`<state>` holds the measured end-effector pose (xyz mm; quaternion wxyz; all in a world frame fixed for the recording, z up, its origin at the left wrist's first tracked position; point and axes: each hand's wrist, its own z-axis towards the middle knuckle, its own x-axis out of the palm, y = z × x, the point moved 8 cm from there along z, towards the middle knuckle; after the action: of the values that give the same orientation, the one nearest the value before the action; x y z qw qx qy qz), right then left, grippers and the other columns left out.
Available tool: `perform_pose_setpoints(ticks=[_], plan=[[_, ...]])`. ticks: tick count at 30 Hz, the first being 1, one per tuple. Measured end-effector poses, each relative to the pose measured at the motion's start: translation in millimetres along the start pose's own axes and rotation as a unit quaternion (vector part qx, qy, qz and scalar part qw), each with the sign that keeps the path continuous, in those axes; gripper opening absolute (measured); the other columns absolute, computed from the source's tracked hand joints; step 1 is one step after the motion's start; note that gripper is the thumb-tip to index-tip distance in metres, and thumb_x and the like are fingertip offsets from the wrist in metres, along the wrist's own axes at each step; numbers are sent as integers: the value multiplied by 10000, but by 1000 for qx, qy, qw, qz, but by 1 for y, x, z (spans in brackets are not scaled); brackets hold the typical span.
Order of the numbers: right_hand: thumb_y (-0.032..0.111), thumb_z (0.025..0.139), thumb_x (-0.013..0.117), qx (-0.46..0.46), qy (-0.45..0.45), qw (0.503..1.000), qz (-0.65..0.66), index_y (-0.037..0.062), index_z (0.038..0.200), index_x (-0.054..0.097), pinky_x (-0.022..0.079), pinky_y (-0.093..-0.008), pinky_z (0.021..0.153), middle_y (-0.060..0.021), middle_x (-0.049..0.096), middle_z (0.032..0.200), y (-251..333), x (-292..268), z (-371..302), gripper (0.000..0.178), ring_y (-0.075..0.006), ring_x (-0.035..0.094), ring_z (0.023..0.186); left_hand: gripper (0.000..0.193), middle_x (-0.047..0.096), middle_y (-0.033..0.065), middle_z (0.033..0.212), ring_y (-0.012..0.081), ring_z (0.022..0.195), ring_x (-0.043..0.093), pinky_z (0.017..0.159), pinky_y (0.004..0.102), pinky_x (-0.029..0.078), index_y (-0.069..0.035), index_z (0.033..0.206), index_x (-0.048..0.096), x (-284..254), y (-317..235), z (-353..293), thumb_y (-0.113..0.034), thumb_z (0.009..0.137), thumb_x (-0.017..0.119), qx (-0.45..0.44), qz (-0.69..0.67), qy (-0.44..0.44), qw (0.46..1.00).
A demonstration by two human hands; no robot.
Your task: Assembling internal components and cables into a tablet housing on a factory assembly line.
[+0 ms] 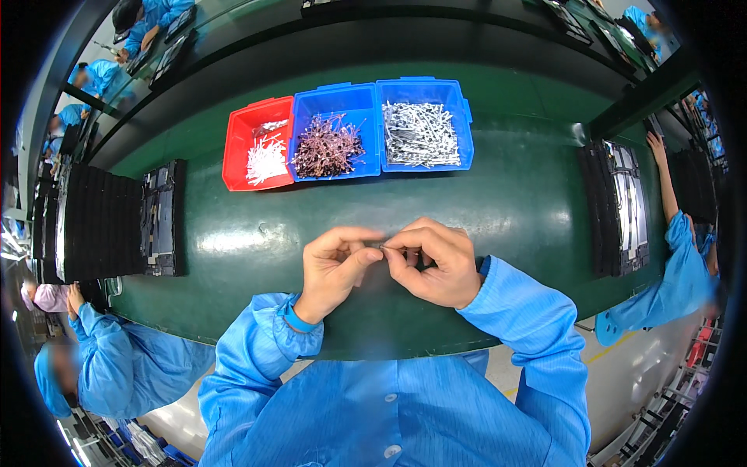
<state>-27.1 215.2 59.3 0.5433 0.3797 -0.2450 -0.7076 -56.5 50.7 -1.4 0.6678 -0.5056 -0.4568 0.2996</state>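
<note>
My left hand [336, 266] and my right hand [437, 261] meet fingertip to fingertip above the green table [311, 214], near its front edge. The right thumb and index finger are pinched together. The left thumb and fingers close in from the other side, slightly blurred. A tiny dark piece seems to sit between the fingertips, too small and too covered to name. Beyond the hands, three bins stand side by side: a red bin [238, 159] of small white strips, a blue bin [331, 95] of brownish-purple wiry pieces, and another blue bin [420, 86] of short white-and-dark pieces.
Black trays [101, 222] are stacked at the table's left end, with more black trays [618, 210] at the right end. A dark shelf [373, 47] runs along the back. Co-workers in blue stand at left [124, 366] and right [669, 272].
</note>
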Motion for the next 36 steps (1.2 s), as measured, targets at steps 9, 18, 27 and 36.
perform_pose_setpoints(ticks=[9,18,27,36], plan=[[-26,834,799,4,-12,1000,15,43,944,703,421,-223,445,-43,700,814,0,-1,1,162,-56,579,553,232,662,114,1142,159,873,686,612,269,595,13,1219,662,7,13,7,-14,989,678,-53,-68,28,996],[-25,838,799,8,-14,1000,8,40,948,712,412,-219,442,-36,689,794,-1,1,-2,155,-48,580,552,133,661,120,1123,158,844,687,612,267,590,1,1125,702,5,8,5,-7,997,667,-30,-52,33,998],[-15,819,809,42,19,998,-51,45,920,706,406,-225,434,-28,656,750,-8,-6,-1,156,-57,559,511,159,678,110,1013,219,827,702,651,312,567,-26,1032,718,20,-47,8,32,887,747,245,412,15,877],[41,833,792,31,-8,998,-56,62,896,700,521,-291,500,-23,654,776,-13,-21,6,114,-123,646,577,135,661,160,953,304,860,661,760,374,538,-5,991,704,15,-48,15,62,874,719,238,490,-24,838]])
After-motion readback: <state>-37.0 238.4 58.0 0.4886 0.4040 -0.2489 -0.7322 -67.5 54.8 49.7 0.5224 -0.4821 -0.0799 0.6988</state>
